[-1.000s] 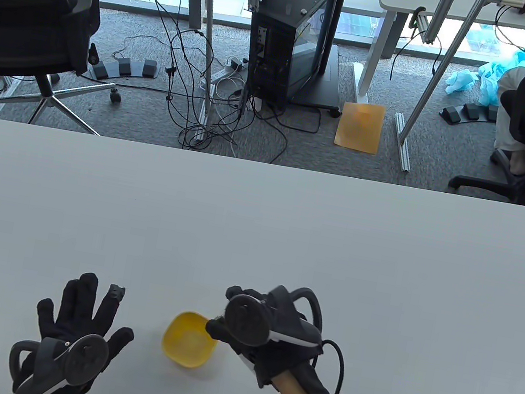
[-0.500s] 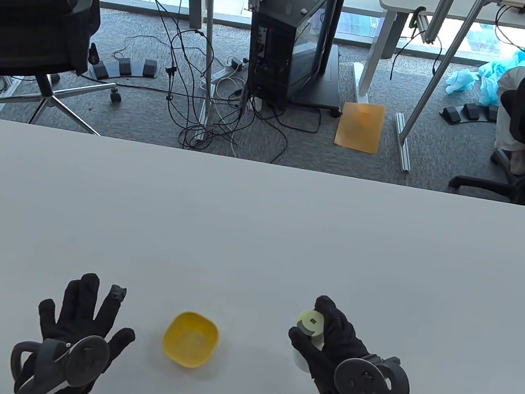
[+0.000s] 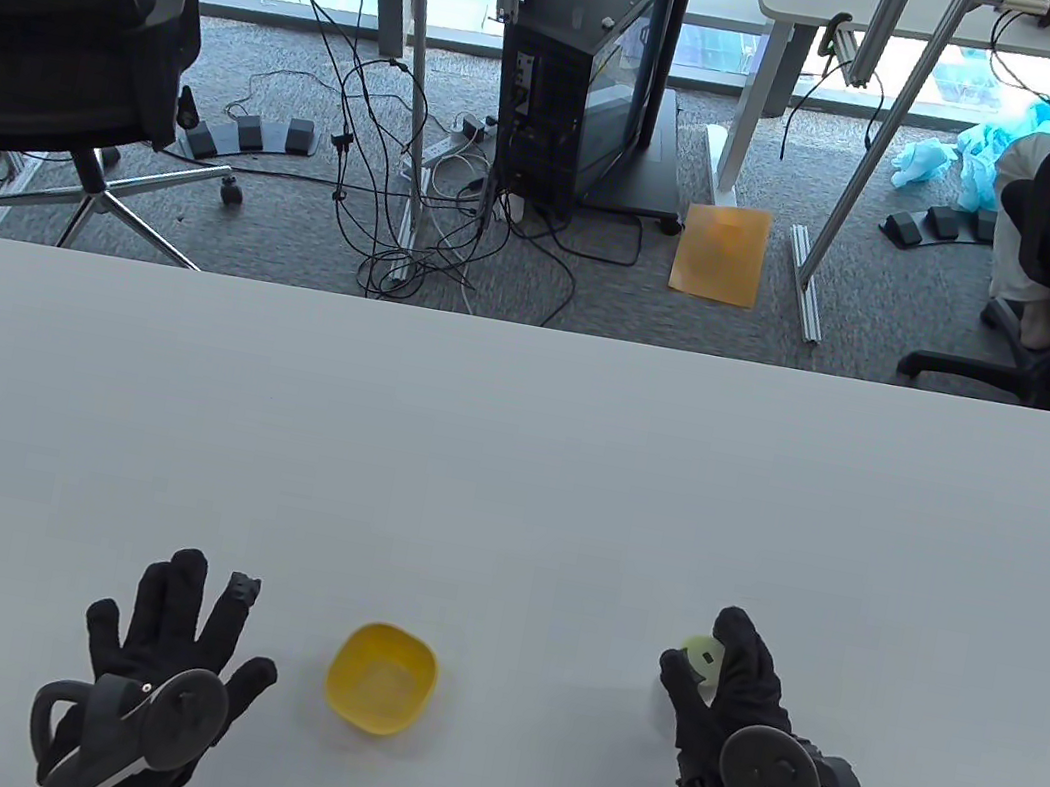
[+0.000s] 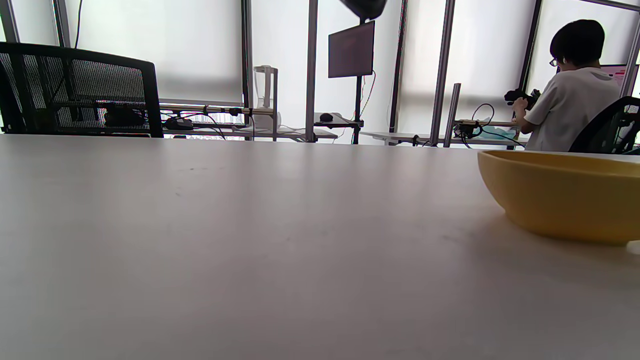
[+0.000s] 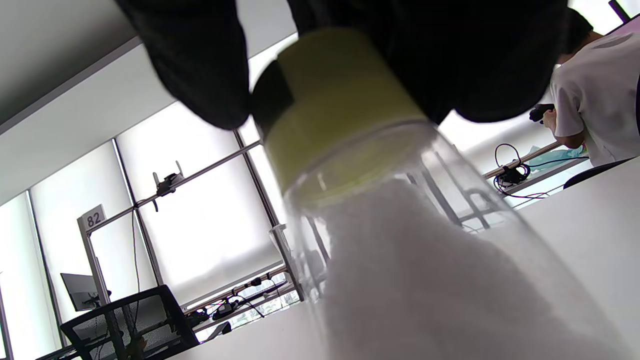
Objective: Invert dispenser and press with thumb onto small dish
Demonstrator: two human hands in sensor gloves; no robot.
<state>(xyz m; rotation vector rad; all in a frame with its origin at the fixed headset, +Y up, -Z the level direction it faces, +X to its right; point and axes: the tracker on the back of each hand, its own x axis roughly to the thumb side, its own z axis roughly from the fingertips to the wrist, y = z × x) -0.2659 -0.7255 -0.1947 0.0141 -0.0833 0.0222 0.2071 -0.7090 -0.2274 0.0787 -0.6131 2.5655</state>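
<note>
Clear dispenser jar with a pale green cap, white powder inside, stands upright well right of the small yellow plastic dish.
Right hand grips it, fingers curled round the cap, bottle body below them. Left hand, just left of the dish, lies flat on the white table, fingers spread wide, holding nothing.

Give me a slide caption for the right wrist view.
Right hand grips clear dispenser by its pale-green cap, white powder inside.
</note>
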